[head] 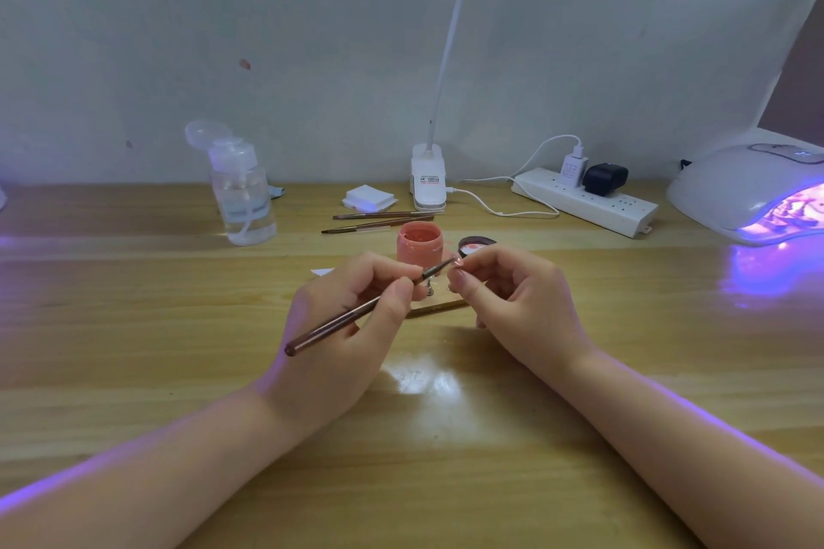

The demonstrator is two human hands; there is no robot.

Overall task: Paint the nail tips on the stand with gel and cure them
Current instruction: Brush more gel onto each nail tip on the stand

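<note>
Holding a brown-handled brush (356,313) in your left hand (343,325), you are pinching it between thumb and fingers with the handle slanting back toward the near edge of the surface (133,325) and the bristle tip touching a small nail tip (458,262). Your right hand (512,303) is closing its thumb and forefinger around that nail tip, just above the small stand (434,305) sitting mid-surface between your hands. Just behind your hands, the open pink gel jar (419,246) is standing with its dark lid (476,244) lying beside it. Two spare brushes (379,222) are lying further back, near a clear pump bottle (241,192), a pad stack (369,197) and a clip lamp (429,183). At the far right edge the curing lamp (753,192) is glowing violet.
</note>
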